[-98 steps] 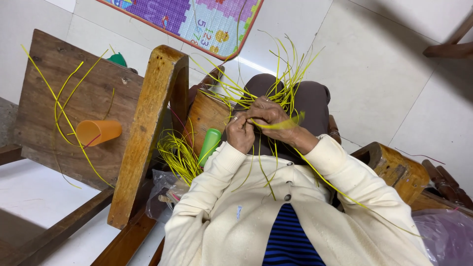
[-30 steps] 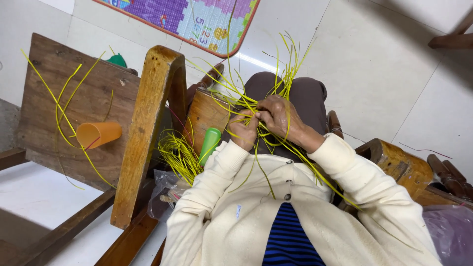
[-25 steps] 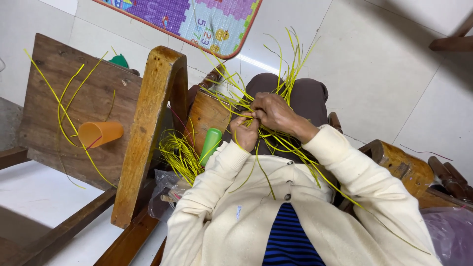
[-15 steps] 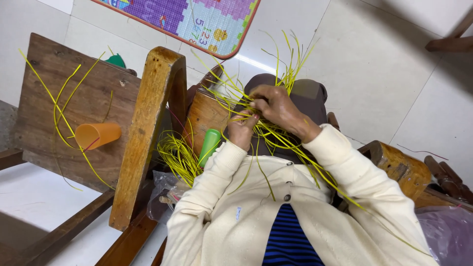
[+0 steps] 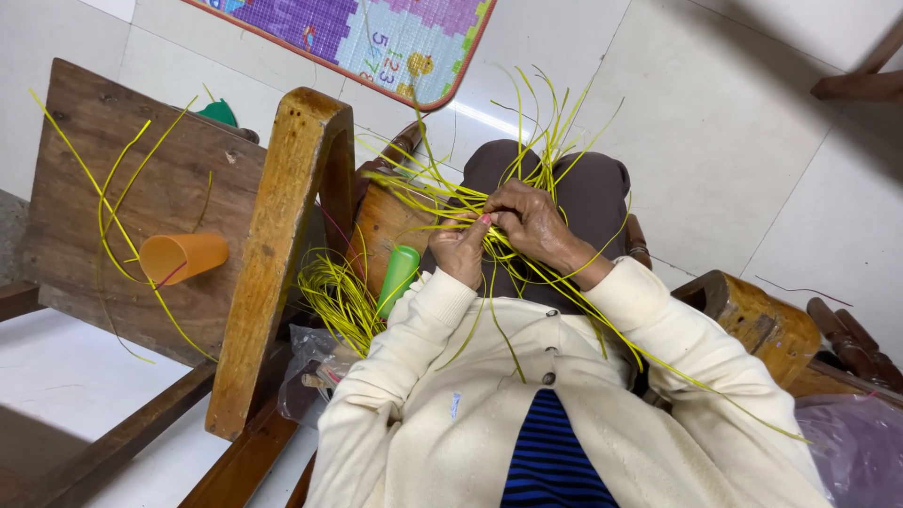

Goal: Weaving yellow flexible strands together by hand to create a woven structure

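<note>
My left hand (image 5: pixel 461 249) and my right hand (image 5: pixel 531 218) meet over my lap, both closed on a tangle of thin yellow-green strips (image 5: pixel 499 179) that fan upward and trail down over my cream cardigan sleeves. The fingers pinch the strips where they cross. My dark brown trousers (image 5: pixel 588 193) lie under the work.
A wooden chair frame (image 5: pixel 282 245) stands at my left, with an orange cup (image 5: pixel 183 256) lying on its board and loose strips draped there. A green tube (image 5: pixel 399 277) and a bundle of strips (image 5: pixel 339 301) sit beside my left arm. Wooden furniture (image 5: pixel 752 315) is at right.
Both hands stay on the strips, shifting slightly as fingers work the crossing. The right hand has moved a little toward the left hand; the strip ends have swayed.
</note>
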